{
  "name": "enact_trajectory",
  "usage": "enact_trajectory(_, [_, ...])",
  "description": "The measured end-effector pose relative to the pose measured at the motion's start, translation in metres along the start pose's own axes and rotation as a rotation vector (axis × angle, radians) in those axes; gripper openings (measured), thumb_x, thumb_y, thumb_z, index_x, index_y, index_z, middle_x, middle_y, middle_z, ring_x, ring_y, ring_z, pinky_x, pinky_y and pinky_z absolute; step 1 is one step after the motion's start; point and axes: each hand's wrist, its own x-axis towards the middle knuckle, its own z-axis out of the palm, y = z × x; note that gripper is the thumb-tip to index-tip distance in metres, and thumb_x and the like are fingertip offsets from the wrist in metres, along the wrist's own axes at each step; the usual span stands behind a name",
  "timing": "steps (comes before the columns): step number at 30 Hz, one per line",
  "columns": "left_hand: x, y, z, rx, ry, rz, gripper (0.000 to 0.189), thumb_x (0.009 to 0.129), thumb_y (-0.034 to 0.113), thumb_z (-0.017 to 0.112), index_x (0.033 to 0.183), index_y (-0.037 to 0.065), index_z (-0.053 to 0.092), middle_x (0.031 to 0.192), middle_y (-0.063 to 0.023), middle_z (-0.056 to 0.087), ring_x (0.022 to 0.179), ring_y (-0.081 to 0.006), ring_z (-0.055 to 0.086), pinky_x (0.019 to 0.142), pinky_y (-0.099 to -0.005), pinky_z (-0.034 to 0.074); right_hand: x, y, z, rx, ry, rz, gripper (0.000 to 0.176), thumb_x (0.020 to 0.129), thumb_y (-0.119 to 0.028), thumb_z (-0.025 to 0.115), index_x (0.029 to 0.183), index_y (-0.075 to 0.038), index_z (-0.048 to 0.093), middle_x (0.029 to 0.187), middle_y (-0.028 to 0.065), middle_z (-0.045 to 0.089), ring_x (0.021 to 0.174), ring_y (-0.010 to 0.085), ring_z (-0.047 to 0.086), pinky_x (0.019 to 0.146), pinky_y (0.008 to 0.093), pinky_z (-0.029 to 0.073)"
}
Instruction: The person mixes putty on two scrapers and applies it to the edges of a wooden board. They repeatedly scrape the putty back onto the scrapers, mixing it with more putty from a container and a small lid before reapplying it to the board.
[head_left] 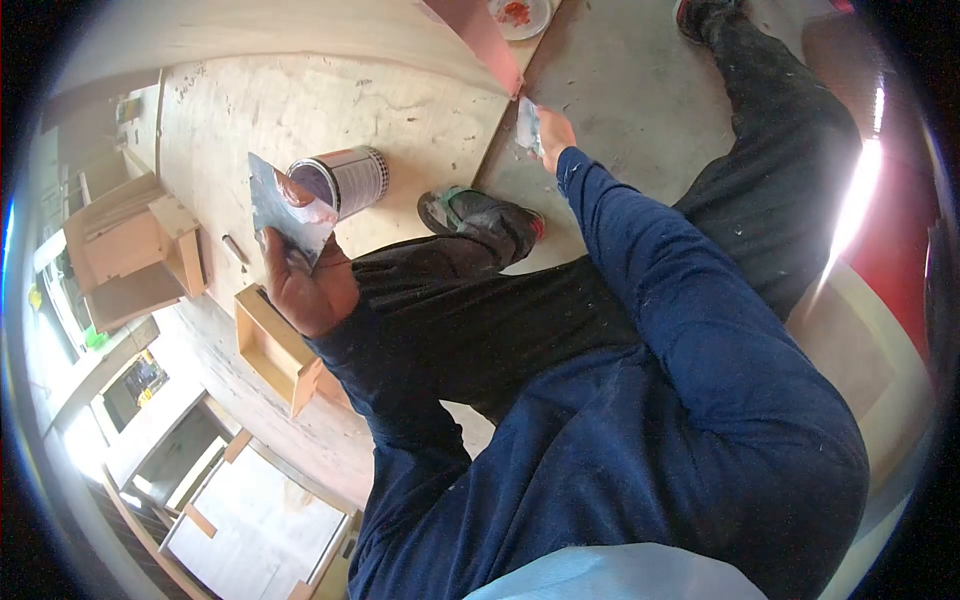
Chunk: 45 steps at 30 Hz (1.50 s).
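Observation:
My left hand [312, 292] grips a flat metal spreader [270, 205] by its lower edge, and a lump of pinkish filler [312, 207] lies on its face. Farther out, my right hand [556, 138] is closed around a scraper [526, 122] smeared with pale filler. The scraper's end is right at the lower tip of a pink filler-coated strip [478, 42] on the pale panel [290, 38]. Just behind the spreader in this view, a tin [362, 180] lies on its side on the wooden board.
A white lid or dish [538, 18] with red paste stands at the top. Wooden boxes [125, 245] and an open drawer-like box [275, 345] are at the left. My sandalled foot [475, 215] rests near the board's edge. Something glossy red [895, 250] stands at the right.

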Motion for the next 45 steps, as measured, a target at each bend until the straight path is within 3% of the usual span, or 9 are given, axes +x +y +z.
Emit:
enact_trajectory(10, [-0.002, -0.001, 0.004, 0.084, 0.09, 0.022, 0.039, 0.099, 0.022, 0.044, 0.127, -0.005, 0.045, 0.126, -0.0175, 0.056, 0.112, -0.0259, 0.058, 0.094, -0.0393, 0.049, -0.018, -0.001, 0.063, 0.136, 0.106, -0.083, 0.018, 0.096, -0.034, 0.043, 0.108, -0.022, 0.049, 0.098, 0.0029, 0.056, 0.074, 0.0225, 0.056, 0.053, 0.0448, 0.041])
enact_trajectory(15, [0.002, 0.0, -0.002, 0.051, 0.114, 0.018, 0.038, 0.099, 0.02, 0.045, 0.127, -0.005, 0.045, 0.125, -0.0176, 0.056, 0.112, -0.0259, 0.058, 0.095, -0.0397, 0.048, 0.008, 0.005, 0.073, 0.021, 0.233, -0.092, 0.031, 0.096, -0.024, 0.044, 0.123, -0.008, 0.046, 0.119, 0.0161, 0.057, 0.104, 0.0341, 0.058, 0.08, 0.0541, 0.048])
enact_trajectory(22, [-0.004, -0.002, 0.008, 0.066, 0.181, 0.069, 0.037, 0.099, 0.02, 0.045, 0.127, -0.005, 0.046, 0.123, -0.0171, 0.058, 0.111, -0.0249, 0.059, 0.094, -0.0393, 0.049, 0.041, 0.009, 0.037, 0.222, 0.334, 0.035, 0.026, 0.092, -0.024, 0.048, 0.115, -0.012, 0.048, 0.099, 0.011, 0.058, 0.09, 0.033, 0.06, 0.083, 0.0566, 0.044])
enact_trajectory(29, [-0.003, -0.002, 0.008, 0.177, 0.038, 0.077, 0.037, 0.099, 0.021, 0.046, 0.127, -0.003, 0.047, 0.123, -0.0161, 0.058, 0.11, -0.0253, 0.059, 0.093, -0.0385, 0.049, 0.01, -0.018, -0.007, 0.29, 0.164, -0.054, 0.026, 0.096, -0.03, 0.043, 0.114, -0.014, 0.052, 0.108, 0.0106, 0.059, 0.09, 0.0342, 0.06, 0.058, 0.0511, 0.047])
enact_trajectory(36, [-0.002, 0.0, 0.011, -0.032, 0.078, -0.023, 0.038, 0.099, 0.022, 0.043, 0.128, -0.002, 0.046, 0.126, -0.0155, 0.056, 0.113, -0.0259, 0.057, 0.093, -0.0406, 0.049, 0.04, -0.111, -0.087, 0.256, -0.181, -0.315, 0.029, 0.096, -0.028, 0.043, 0.119, -0.014, 0.055, 0.104, 0.0094, 0.062, 0.089, 0.0282, 0.063, 0.066, 0.0492, 0.05])
enact_trajectory(38, [-0.006, -0.001, 0.021, 0.135, 0.067, 0.046, 0.037, 0.099, 0.022, 0.043, 0.127, -0.002, 0.046, 0.126, -0.0154, 0.056, 0.112, -0.026, 0.057, 0.093, -0.0408, 0.049, 0.155, -0.085, -0.142, -1.057, -0.127, -0.62, 0.03, 0.096, -0.029, 0.045, 0.113, -0.01, 0.061, 0.104, 0.0108, 0.065, 0.094, 0.0263, 0.064, 0.075, 0.0451, 0.052])
enact_trajectory(39, [-0.006, -0.002, 0.026, 0.308, 0.068, 0.114, 0.037, 0.099, 0.022, 0.043, 0.127, -0.002, 0.047, 0.125, -0.0153, 0.056, 0.112, -0.026, 0.057, 0.093, -0.0411, 0.049, 0.078, -0.099, -0.137, -1.061, -0.122, -0.634, 0.03, 0.096, -0.029, 0.045, 0.113, -0.01, 0.061, 0.104, 0.0108, 0.065, 0.094, 0.0263, 0.064, 0.075, 0.0451, 0.052])
enact_trajectory(40, [-0.003, -0.002, 0.027, 0.298, 0.061, 0.121, 0.037, 0.099, 0.022, 0.043, 0.127, -0.002, 0.047, 0.125, -0.0153, 0.056, 0.112, -0.026, 0.057, 0.093, -0.0411, 0.049, 0.004, -0.123, -0.111, -1.636, 0.394, -0.455, 0.031, 0.095, -0.028, 0.048, 0.111, -0.008, 0.064, 0.108, 0.0125, 0.067, 0.098, 0.0247, 0.064, 0.079, 0.0427, 0.052])
enact_trajectory(45, [-0.014, -0.003, 0.042, -0.17, -0.354, -0.003, 0.029, 0.096, 0.012, 0.047, 0.122, 0.001, 0.052, 0.121, -0.0159, 0.057, 0.109, -0.0283, 0.058, 0.088, -0.039, 0.051, -0.033, -0.145, -0.1, -1.421, 0.095, -0.47, 0.037, 0.092, -0.03, 0.054, 0.122, -0.01, 0.061, 0.111, 0.0119, 0.066, 0.099, 0.0253, 0.064, 0.073, 0.04, 0.055])
